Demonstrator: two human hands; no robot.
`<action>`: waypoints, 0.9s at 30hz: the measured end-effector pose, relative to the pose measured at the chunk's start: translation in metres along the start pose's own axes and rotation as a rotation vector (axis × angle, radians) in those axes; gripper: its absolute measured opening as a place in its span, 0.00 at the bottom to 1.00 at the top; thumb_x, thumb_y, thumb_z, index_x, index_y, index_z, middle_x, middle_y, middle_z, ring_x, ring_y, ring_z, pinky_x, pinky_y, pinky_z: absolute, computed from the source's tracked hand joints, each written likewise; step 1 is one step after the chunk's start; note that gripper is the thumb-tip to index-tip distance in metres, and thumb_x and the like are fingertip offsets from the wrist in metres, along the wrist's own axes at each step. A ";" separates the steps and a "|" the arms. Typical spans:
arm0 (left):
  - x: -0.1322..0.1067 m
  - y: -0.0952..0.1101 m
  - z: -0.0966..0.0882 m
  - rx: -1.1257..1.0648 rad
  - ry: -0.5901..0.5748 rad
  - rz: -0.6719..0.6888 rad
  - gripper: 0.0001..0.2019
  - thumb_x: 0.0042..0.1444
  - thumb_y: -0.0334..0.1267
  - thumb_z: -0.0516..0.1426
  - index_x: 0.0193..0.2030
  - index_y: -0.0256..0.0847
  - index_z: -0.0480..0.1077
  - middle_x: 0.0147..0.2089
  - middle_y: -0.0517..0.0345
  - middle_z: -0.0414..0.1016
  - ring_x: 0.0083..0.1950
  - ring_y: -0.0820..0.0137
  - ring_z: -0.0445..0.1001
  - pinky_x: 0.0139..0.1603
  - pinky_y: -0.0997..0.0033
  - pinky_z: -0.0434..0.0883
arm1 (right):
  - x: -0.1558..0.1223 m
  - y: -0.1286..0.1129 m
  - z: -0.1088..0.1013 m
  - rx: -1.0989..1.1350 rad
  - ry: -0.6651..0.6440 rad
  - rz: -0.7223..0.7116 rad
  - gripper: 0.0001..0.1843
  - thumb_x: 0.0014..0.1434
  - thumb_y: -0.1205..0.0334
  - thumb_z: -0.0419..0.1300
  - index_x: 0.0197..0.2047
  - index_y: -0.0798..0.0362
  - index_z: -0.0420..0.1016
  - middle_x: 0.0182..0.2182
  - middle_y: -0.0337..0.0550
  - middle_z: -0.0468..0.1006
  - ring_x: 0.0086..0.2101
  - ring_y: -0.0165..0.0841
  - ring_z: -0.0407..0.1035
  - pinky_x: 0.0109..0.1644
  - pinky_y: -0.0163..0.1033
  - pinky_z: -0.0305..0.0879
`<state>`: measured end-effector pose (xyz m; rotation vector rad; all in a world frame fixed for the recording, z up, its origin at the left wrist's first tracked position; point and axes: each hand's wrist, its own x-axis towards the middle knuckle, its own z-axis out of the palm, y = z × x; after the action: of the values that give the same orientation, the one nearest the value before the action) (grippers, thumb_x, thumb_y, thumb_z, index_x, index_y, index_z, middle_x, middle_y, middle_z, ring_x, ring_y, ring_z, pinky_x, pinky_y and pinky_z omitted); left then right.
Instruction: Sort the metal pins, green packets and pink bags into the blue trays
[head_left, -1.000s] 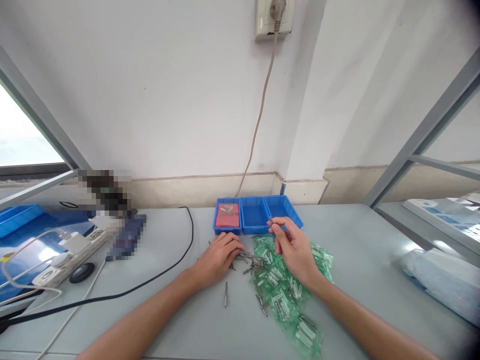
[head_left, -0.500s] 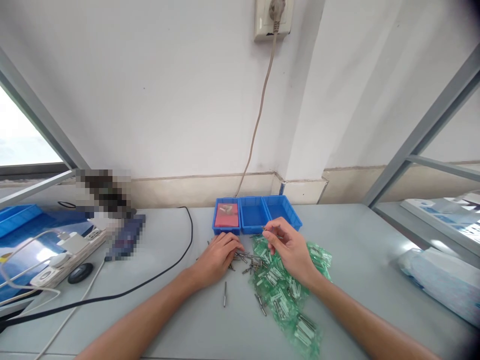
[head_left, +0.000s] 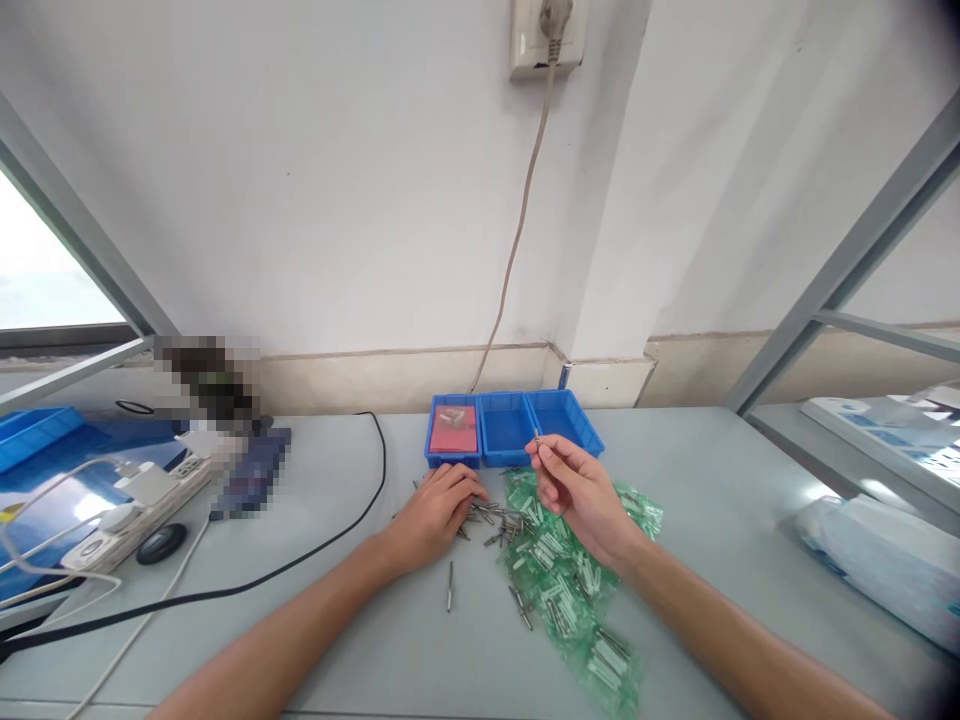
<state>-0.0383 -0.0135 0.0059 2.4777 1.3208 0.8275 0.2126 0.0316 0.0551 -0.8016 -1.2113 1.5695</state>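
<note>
My right hand (head_left: 574, 485) is raised in front of the blue bins, thumb and fingers pinching a small metal pin (head_left: 537, 440) that points up. Beneath it lie green plastic bags (head_left: 551, 550) filled with similar pins. My left hand (head_left: 439, 505) rests palm down over a loose pile of metal pins (head_left: 491, 518), its fingers laid out and partly covering them. One single pin (head_left: 450, 587) lies apart on the table, nearer to me. Whether anything is under the left palm is hidden.
Behind the hands stand three blue bins; the left bin (head_left: 454, 461) holds a red card with small pieces on it. A black cable (head_left: 300, 553) crosses the table at left, near a power strip (head_left: 142, 515) and a black mouse (head_left: 161, 544). A plastic package (head_left: 885, 560) lies at right.
My right hand has turned, so its palm side and the pinched pin show more, with the pin now upright. The left hand stays in place on the pile.
</note>
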 end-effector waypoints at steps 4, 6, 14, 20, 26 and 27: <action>0.000 0.000 0.000 0.000 -0.001 0.002 0.15 0.77 0.31 0.48 0.55 0.45 0.75 0.56 0.50 0.76 0.54 0.60 0.72 0.58 0.57 0.71 | 0.001 0.002 -0.001 -0.052 0.041 -0.023 0.23 0.59 0.40 0.74 0.44 0.49 0.79 0.33 0.37 0.73 0.22 0.26 0.56 0.23 0.35 0.57; 0.001 0.000 0.000 -0.004 -0.007 0.000 0.14 0.78 0.32 0.48 0.55 0.45 0.75 0.56 0.50 0.76 0.54 0.60 0.72 0.58 0.57 0.71 | 0.002 0.006 -0.004 -0.159 0.060 -0.071 0.22 0.61 0.39 0.72 0.43 0.49 0.78 0.33 0.38 0.74 0.22 0.27 0.58 0.23 0.36 0.57; 0.000 0.001 -0.001 -0.011 -0.022 -0.006 0.12 0.78 0.32 0.49 0.54 0.45 0.74 0.56 0.52 0.76 0.53 0.60 0.71 0.57 0.57 0.70 | 0.002 0.018 -0.011 -0.603 0.033 -0.418 0.10 0.69 0.49 0.67 0.41 0.46 0.80 0.37 0.42 0.74 0.33 0.36 0.68 0.38 0.42 0.68; 0.001 0.002 -0.001 -0.010 -0.014 0.001 0.12 0.77 0.31 0.50 0.53 0.44 0.74 0.55 0.52 0.77 0.53 0.61 0.71 0.57 0.58 0.70 | 0.000 0.018 -0.008 -0.476 -0.048 -0.278 0.11 0.68 0.48 0.68 0.42 0.47 0.79 0.34 0.39 0.74 0.28 0.33 0.64 0.29 0.38 0.62; 0.001 0.002 -0.001 -0.006 -0.030 -0.003 0.12 0.78 0.32 0.49 0.53 0.43 0.74 0.56 0.52 0.76 0.54 0.61 0.70 0.58 0.57 0.69 | -0.001 0.017 -0.006 -0.397 -0.068 -0.178 0.16 0.69 0.43 0.66 0.42 0.48 0.78 0.30 0.37 0.74 0.22 0.29 0.62 0.26 0.37 0.60; 0.001 0.002 -0.001 -0.006 -0.033 -0.005 0.12 0.78 0.32 0.49 0.53 0.44 0.74 0.56 0.52 0.76 0.54 0.61 0.70 0.58 0.57 0.69 | -0.001 0.017 -0.005 -0.392 -0.064 -0.172 0.18 0.69 0.42 0.65 0.43 0.48 0.78 0.32 0.38 0.76 0.22 0.28 0.62 0.26 0.37 0.60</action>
<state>-0.0370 -0.0137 0.0077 2.4720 1.3107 0.7842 0.2127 0.0318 0.0368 -0.8714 -1.6191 1.2424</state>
